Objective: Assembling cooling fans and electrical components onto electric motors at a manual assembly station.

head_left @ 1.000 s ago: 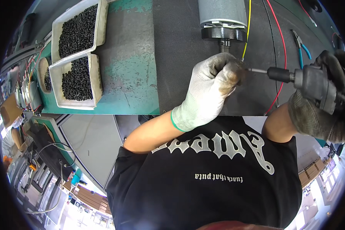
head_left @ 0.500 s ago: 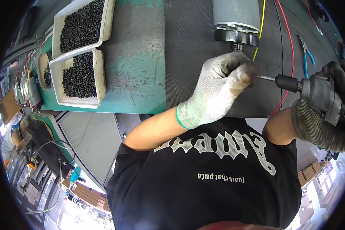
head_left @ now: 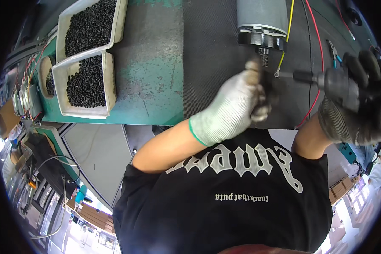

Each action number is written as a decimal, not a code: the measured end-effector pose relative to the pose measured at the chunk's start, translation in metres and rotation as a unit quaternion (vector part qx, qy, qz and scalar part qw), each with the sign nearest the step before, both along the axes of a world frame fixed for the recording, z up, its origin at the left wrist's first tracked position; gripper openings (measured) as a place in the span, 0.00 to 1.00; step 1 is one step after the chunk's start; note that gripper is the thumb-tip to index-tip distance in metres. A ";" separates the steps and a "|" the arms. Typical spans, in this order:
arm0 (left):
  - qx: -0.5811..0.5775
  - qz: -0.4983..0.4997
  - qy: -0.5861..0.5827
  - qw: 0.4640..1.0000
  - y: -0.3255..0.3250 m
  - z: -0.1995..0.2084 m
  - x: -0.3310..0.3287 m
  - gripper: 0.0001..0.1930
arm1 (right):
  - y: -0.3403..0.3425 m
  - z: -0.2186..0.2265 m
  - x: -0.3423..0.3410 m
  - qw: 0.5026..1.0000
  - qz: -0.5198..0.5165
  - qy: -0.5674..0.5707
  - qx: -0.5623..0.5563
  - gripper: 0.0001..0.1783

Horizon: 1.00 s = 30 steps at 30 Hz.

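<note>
Overhead, the head view shows the left hand (head_left: 235, 108), in a pale glove, curled closed just below the threaded shaft of a grey cylindrical motor (head_left: 261, 23) standing on the dark mat (head_left: 211, 63); what it pinches is blurred, possibly a small part. The right hand (head_left: 353, 106), dark-gloved, is wrapped tight around a power screwdriver (head_left: 326, 80) whose bit points left toward the left fingers. Red and yellow wires (head_left: 315, 46) trail across the mat. Two white trays (head_left: 86, 86) of black screws sit well apart on the green bench.
</note>
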<state>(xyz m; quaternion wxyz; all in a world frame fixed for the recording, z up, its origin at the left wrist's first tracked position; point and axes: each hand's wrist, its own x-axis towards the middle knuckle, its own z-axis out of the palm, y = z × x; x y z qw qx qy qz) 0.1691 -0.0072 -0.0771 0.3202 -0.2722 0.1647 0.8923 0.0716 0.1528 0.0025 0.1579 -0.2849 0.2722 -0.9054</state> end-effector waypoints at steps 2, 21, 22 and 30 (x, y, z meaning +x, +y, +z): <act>0.037 0.087 0.046 0.994 0.003 -0.027 0.002 0.17 | -0.005 -0.004 0.000 1.000 -0.003 0.012 0.000 0.25; -0.227 0.099 0.189 0.950 0.008 -0.019 -0.018 0.11 | -0.041 -0.012 0.016 0.980 -0.086 0.121 0.133 0.20; -0.227 0.097 0.196 0.949 0.009 -0.020 -0.019 0.11 | -0.040 -0.014 0.014 0.977 -0.093 0.127 0.141 0.20; -0.248 0.106 0.192 0.943 0.012 -0.014 -0.016 0.12 | -0.026 -0.021 0.000 0.921 -0.218 0.197 0.257 0.19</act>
